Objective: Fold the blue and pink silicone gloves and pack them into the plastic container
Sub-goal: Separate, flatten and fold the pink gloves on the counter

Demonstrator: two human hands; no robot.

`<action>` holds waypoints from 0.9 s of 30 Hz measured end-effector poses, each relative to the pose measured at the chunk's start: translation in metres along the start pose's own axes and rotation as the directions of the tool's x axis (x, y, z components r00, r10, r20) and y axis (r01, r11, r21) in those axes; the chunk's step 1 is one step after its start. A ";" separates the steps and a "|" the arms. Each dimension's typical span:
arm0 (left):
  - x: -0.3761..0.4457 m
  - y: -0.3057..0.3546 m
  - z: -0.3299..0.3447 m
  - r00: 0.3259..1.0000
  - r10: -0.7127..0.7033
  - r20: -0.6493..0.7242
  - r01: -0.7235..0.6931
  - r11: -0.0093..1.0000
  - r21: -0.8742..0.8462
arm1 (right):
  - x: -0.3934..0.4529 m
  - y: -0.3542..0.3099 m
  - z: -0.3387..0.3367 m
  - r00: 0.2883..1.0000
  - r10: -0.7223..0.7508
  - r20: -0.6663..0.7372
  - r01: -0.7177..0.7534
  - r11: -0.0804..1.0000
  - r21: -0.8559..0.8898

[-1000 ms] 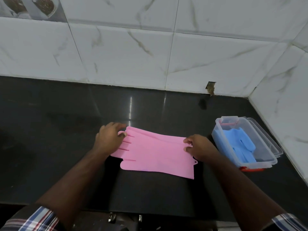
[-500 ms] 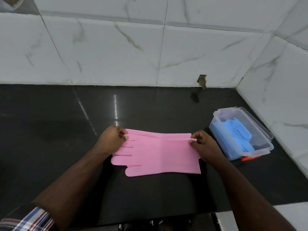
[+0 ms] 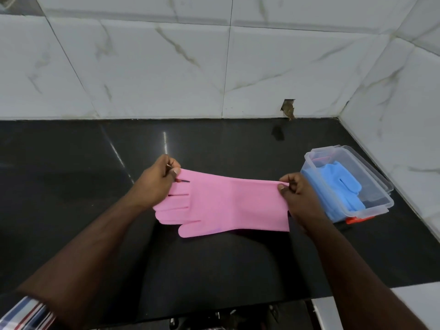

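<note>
With the blue gloves (image 3: pixel 342 184) already lying in the plastic container (image 3: pixel 371 184), the left hand (image 3: pixel 154 184) and right hand (image 3: pixel 300 198) are pinching the unfolded pink gloves (image 3: pixel 228 203) above the worktop (image 3: pixel 71 175), folding and packing pending.

The glove (image 3: pixel 226 203) is plain pink. Blue gloves (image 3: pixel 342 184) lie in a clear plastic container (image 3: pixel 371 184) with an orange-red clip (image 3: pixel 357 220). The counter (image 3: pixel 71 186) is glossy black. White wall tiles (image 3: pixel 142 67) carry grey-brown veining. The sleeve (image 3: pixel 26 313) is plaid: blue, red, white.
</note>
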State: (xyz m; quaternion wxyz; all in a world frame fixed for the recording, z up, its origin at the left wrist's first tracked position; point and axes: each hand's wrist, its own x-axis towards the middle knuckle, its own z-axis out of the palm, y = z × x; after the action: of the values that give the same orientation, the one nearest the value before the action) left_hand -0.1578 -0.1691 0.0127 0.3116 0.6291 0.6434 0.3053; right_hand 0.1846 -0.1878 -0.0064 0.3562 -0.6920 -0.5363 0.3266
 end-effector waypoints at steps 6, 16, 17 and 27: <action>0.021 -0.011 0.011 0.979 -0.180 0.095 0.158 0.966 0.205 | 0.017 0.004 0.001 0.995 0.085 0.059 -0.068 0.965 -0.254; -0.005 -0.034 0.016 0.988 -0.148 -0.044 0.154 0.970 0.187 | -0.021 0.009 0.005 0.956 -0.085 0.282 0.212 0.862 -0.461; -0.010 -0.035 0.014 0.991 -0.112 -0.073 0.127 0.962 0.243 | -0.025 0.008 0.008 0.932 -0.094 0.350 0.261 0.845 -0.467; -0.083 -0.028 0.042 0.936 0.250 0.248 -0.334 0.855 0.397 | -0.035 0.013 0.015 0.858 -0.166 0.486 0.474 0.622 -0.623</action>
State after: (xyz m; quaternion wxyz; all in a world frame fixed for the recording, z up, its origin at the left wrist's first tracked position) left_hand -0.1407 -0.2526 -0.0344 0.1729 0.7988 0.5594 0.1382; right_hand 0.1719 -0.2219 -0.0230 -0.0052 -0.5879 -0.7957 0.1455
